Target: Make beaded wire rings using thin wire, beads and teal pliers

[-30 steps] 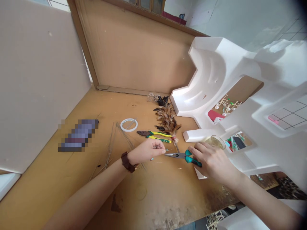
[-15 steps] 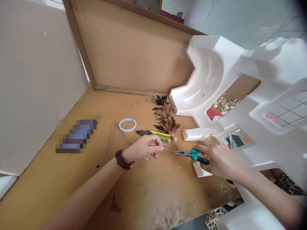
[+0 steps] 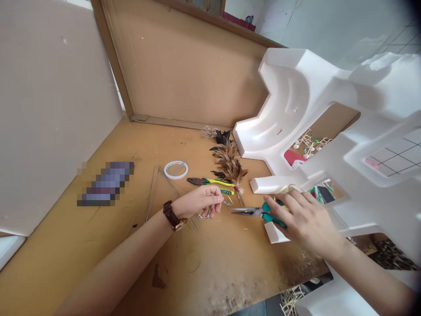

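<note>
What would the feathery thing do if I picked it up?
The feather bundle is probably light, being mostly thin plumes. Its loose brown tips would likely flutter, but the thin stick at one end looks stiff.

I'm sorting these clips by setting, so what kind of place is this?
Probably a craft workbench indoors: needle-nose pliers in the right hand, a second pair lying on the worn tabletop, and loose thin wires beside a white ring.

Pale light falls on a grayish-white wall [image 3: 312, 26] behind a brown cardboard panel [image 3: 194, 70]. Tan, its near edge stained and worn, the tabletop [image 3: 204, 267] spreads below, and gridded white tiles [image 3: 397, 153] show at right.
</note>
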Available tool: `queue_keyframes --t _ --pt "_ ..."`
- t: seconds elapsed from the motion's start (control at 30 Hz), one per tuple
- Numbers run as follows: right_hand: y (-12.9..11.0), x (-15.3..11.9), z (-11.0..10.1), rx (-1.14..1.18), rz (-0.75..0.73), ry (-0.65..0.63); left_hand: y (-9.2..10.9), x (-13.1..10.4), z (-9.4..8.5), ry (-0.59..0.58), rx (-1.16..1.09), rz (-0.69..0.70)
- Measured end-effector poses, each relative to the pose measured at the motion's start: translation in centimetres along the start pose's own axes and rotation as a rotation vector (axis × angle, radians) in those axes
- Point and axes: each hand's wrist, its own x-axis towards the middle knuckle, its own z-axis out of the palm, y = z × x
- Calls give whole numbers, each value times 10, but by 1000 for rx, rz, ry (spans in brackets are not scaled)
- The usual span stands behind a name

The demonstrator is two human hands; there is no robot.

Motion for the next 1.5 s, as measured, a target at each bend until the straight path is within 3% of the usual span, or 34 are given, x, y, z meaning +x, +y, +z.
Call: queue_keyframes --t 0.1,0.3,0.97,1.13,1.3,1.37,1.5 --pt "-8 0 1 -42 -77 -15 -2 0 3 -17 -74 -15" --pt "-13 6 2 -87 -78 36 -2 0 7 -40 -158 -62" --pt "-15 6 3 -58 -97 85 -5 1 8 -97 -163 -28" --pt "-14 8 2 99 -26 10 -2 -2 15 43 89 124" --pt "-16 13 2 497 188 -298 4 -8 20 165 525 377" --pt "-18 13 4 601 230 -347 4 -8 19 151 592 402" --pt "-26 7 13 685 341 -275 -1 -1 11 175 551 321"
